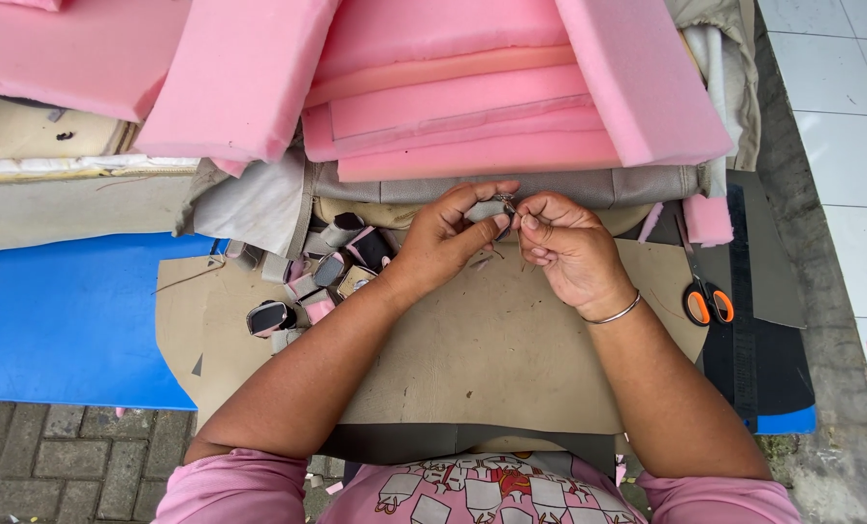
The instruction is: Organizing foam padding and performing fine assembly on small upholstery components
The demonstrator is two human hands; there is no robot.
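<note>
Pink foam (453, 107) is lying stacked at the far side, and just near it both hands are meeting over a tan sheet (491, 349). The left hand (448, 243) is pinching a small grey piece (492, 209) between thumb and fingertips, closed on it. The right hand (569, 247) is closing its thumb and forefinger on the piece's right end, where a small metal part is glinting. The work in hand looks like fine fitting or stitching at that end, still in progress. Any further handling is calling for a steady pinch from the left and small, exact fingertip moves from the right. The piece seems to be lying with its long axis left to right, metal end pointing right, though it is too small to be sure. Similar small pieces (327, 277) are lying left of the hands; scissors (705, 301) are resting right.
</note>
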